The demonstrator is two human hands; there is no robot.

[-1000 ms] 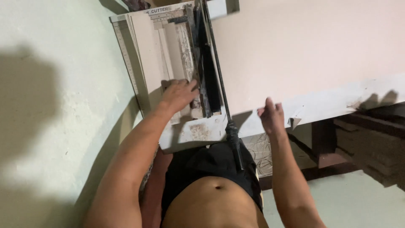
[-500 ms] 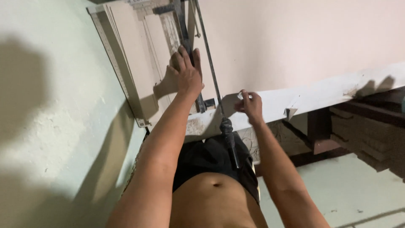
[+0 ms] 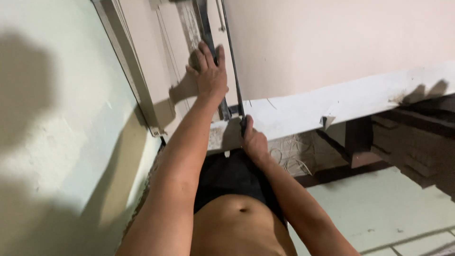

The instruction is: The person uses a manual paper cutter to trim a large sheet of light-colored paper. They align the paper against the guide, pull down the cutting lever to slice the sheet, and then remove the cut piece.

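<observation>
A white paper cutter [image 3: 142, 71] lies on the table beside the pale wall, with a dark clamp bar and a long blade arm [image 3: 231, 61] running along its right side. My left hand [image 3: 208, 76] presses flat, fingers spread, on the paper and clamp bar near the blade. My right hand [image 3: 251, 140] is closed around the black handle [image 3: 243, 124] at the near end of the blade arm, at the table's front edge.
A pale pink table top [image 3: 332, 47] stretches to the right, its white front edge [image 3: 360, 102] chipped. Brown cardboard stacks [image 3: 417, 151] stand on the floor at right. The pale wall [image 3: 57, 142] is close on the left.
My right hand dropped from the table edge and took hold of the blade handle. My left hand slid up from the cutter's near end onto the clamp bar. The view shifted upward.
</observation>
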